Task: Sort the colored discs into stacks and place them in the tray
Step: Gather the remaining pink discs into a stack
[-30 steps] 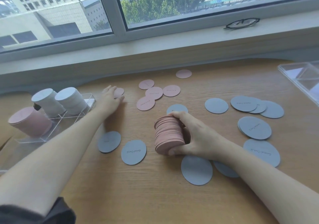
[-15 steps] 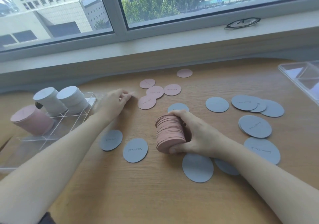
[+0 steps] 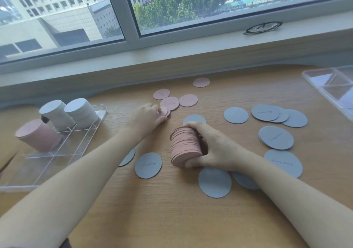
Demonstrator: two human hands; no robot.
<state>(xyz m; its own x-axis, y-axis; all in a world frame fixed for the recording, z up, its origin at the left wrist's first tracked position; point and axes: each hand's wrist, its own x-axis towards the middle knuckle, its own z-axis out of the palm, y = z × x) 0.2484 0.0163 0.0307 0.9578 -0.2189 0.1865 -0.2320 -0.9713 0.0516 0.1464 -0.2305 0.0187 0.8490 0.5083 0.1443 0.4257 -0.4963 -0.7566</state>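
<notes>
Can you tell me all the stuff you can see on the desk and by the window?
loose pink discs: at least five, pink, far middle of the desk
loose blue discs: about eleven, grey-blue, scattered middle and right
pink stack: one, pink, middle of the desk
clear tray: one, clear, left
stacks in tray: two pale grey, one pink
second clear tray: one, clear, far right
glasses: one, black, window sill
left hand: on loose pink discs
right hand: grip round the pink stack

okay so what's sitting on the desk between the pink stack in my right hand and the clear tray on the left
In the head view, between the pink stack and the clear tray lie two loose grey discs, one half hidden under your left forearm.
</notes>
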